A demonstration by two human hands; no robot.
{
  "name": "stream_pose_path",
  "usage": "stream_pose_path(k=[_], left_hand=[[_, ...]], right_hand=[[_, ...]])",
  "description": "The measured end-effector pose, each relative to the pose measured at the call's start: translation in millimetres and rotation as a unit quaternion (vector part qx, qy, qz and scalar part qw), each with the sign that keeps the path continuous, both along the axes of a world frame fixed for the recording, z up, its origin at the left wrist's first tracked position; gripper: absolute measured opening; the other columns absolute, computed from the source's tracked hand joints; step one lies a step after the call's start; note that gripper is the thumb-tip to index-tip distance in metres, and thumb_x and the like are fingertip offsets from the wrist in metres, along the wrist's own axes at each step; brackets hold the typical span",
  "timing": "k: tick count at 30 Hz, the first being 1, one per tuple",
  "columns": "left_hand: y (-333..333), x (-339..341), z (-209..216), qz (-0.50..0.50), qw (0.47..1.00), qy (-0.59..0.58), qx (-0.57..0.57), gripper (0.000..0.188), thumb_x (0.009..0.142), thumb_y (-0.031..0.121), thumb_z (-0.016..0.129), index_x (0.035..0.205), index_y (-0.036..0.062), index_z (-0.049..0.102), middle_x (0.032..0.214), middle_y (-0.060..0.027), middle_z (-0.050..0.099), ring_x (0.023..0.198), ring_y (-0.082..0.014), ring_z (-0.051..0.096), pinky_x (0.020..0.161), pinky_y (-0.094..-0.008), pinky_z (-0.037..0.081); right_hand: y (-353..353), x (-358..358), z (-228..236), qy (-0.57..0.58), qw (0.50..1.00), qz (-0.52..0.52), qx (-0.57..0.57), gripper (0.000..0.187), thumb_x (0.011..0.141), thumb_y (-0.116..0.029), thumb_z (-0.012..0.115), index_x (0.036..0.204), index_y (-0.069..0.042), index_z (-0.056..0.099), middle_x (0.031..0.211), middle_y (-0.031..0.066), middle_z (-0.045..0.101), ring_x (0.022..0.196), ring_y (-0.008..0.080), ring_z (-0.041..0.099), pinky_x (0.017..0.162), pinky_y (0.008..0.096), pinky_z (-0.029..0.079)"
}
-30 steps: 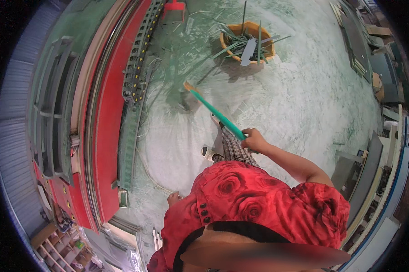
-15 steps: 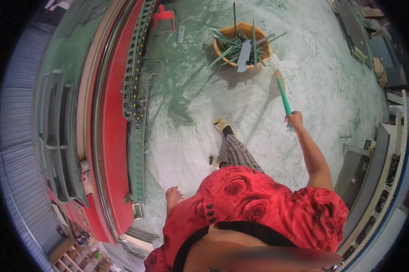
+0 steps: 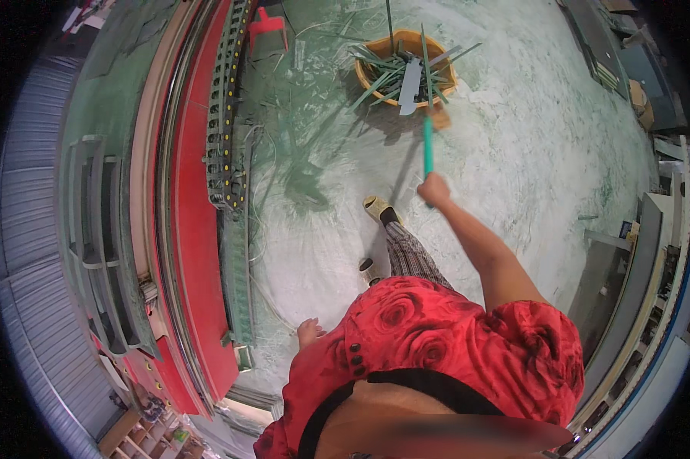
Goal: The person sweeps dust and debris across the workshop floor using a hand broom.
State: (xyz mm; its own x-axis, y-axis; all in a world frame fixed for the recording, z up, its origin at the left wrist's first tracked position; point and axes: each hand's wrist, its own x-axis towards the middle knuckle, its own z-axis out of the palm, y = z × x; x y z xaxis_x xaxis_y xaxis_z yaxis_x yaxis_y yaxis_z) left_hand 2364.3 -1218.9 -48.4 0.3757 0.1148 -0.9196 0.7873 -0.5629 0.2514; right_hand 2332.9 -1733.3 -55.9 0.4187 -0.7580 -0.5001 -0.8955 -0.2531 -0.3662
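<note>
Near the upper middle of the frame, the right hand (image 3: 434,189) is wrapped round the lower end of a green-handled tool (image 3: 428,149), its brownish head a blur at the near edge of a yellow tub (image 3: 411,38), touching or not I can't tell; the left hand (image 3: 309,332), lower and left, hangs half-open, apparently with nothing in it. Long grey-green strips (image 3: 383,80) and a pale flat piece (image 3: 410,84) poke past the rim, so I'd worry that a careless sweep could snag them, tipping the tub or flicking pieces toward the sandalled foot (image 3: 375,205).
</note>
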Motion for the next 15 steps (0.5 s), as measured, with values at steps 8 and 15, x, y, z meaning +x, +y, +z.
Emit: stream_pose_path(k=[8,15], left_hand=[[105.5,-20.7,-42.2,-0.06,0.994,-0.073,-0.048,0.038,0.077,0.019,0.05,0.108,-0.0017,0.045,0.074,-0.0157,0.052,0.059,-0.0251,0.054,0.052,-0.0342,0.046],[191.0,-52.6,-114.1,-0.388,0.852,-0.344,-0.065,0.026,0.076,0.015,0.05,0.093,-0.0035,0.052,0.068,-0.0149,0.052,0.056,-0.0234,0.053,0.05,-0.0335,0.045]], right_hand=[[155.8,-19.0,11.8,-0.046,0.992,0.102,0.058,0.022,0.063,-0.015,0.054,0.078,0.001,0.054,0.08,0.0213,0.057,0.077,0.0354,0.056,0.067,0.0436,0.044],[215.0,-24.2,49.2,-0.058,0.968,0.219,0.109,0.028,0.057,-0.012,0.055,0.082,0.001,0.056,0.08,0.0223,0.057,0.075,0.0339,0.057,0.067,0.04,0.045]])
